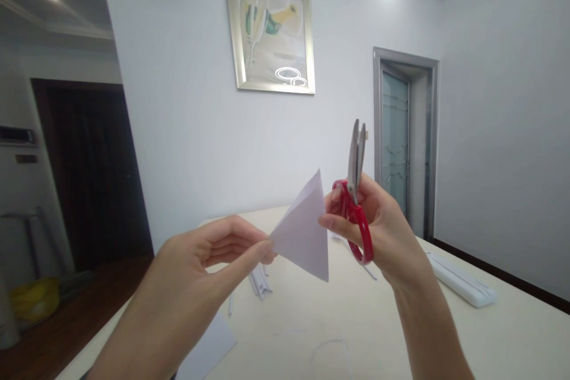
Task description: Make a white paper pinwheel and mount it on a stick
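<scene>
Above the table, my left hand (218,255) pinches one corner of a white sheet of paper folded into a triangle (307,234). The triangle's wide side faces right, and its upper tip points up. My right hand (378,219) holds a pair of red-handled scissors (356,190), blades upward and slightly parted. The thumb and a finger of that hand also reach the paper's right edge; how firmly they grip it I cannot tell. The blades stand to the right of the paper, apart from it.
On the cream table (383,332) lie rolled or folded paper strips (259,282), thin paper scraps (332,344) and a flat white sheet (211,347). A long white case (461,279) rests at the right. A framed picture (271,32) hangs on the wall behind.
</scene>
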`<state>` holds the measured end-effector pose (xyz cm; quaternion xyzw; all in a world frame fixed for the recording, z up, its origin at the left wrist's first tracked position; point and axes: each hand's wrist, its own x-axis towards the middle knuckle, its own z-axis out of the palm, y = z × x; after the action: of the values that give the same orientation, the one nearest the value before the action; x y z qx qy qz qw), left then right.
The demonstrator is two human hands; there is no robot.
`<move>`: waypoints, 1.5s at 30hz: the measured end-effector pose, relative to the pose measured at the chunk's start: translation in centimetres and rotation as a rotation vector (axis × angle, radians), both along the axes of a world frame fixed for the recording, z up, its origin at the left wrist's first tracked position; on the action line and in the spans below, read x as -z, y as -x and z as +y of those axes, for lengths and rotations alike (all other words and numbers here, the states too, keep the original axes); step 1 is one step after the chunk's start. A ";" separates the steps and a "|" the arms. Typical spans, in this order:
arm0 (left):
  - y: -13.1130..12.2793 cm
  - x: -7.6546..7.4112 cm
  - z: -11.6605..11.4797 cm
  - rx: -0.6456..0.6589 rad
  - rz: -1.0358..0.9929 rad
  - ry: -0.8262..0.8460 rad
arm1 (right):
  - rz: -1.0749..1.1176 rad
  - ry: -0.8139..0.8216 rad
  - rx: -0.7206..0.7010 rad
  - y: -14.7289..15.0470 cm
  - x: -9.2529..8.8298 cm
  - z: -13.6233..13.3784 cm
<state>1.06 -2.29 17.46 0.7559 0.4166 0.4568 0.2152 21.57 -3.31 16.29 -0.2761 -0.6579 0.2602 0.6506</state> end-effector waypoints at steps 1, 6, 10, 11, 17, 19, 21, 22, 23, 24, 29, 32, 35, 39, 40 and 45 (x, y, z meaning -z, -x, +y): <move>0.0 0.0 0.0 0.011 0.000 0.001 | 0.010 -0.005 -0.004 0.0 0.0 0.0; 0.0 0.0 0.0 0.015 0.019 -0.006 | 0.025 -0.012 -0.012 0.0 0.0 0.1; 0.0 0.0 -0.1 0.000 0.061 -0.032 | 0.012 0.022 -0.021 -0.1 -0.1 0.0; 0.0 -0.1 -0.1 -0.001 0.071 -0.037 | 0.011 0.029 -0.023 -0.1 -0.1 0.0; 0.0 0.0 -0.1 0.019 0.105 -0.030 | 0.005 0.012 0.069 0.1 -0.1 -0.1; 0.1 0.0 0.0 0.028 0.113 -0.033 | -0.002 0.020 0.056 0.0 -0.1 -0.2; 0.1 0.0 0.0 0.025 0.126 -0.042 | 0.007 0.023 0.013 0.0 -0.1 -0.2; 0.1 0.0 0.0 0.018 0.138 -0.035 | 0.015 0.024 -0.011 -0.1 -0.2 -0.2; 0.1 0.0 -0.1 0.016 0.145 -0.049 | 0.024 0.023 -0.029 -0.1 -0.2 -0.2; 0.1 0.0 -0.1 -0.002 0.147 -0.036 | 0.034 0.020 -0.036 -0.1 -0.2 -0.1; 0.1 -0.1 -0.2 0.016 0.158 -0.036 | 0.063 -0.011 0.012 0.1 -0.1 -0.1; 0.1 -0.2 -0.1 0.023 0.154 -0.017 | 0.058 -0.017 0.035 0.1 -0.1 -0.2; 0.1 -0.2 0.0 0.046 0.161 0.011 | 0.043 0.009 0.007 -0.1 -0.1 -0.3; 0.0 -0.3 -0.1 0.049 0.176 0.016 | 0.068 0.007 -0.043 -0.1 -0.2 -0.3; 0.0 -0.3 -0.2 0.050 0.182 0.025 | 0.076 -0.005 -0.044 -0.1 -0.2 -0.2; -0.3 -0.5 -0.6 0.051 0.212 0.056 | 0.097 -0.040 -0.018 0.2 -0.1 0.1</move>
<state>1.40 -2.93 18.00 0.8042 0.4302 0.3567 0.2024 21.33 -3.25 16.39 -0.2442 -0.6330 0.2660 0.6848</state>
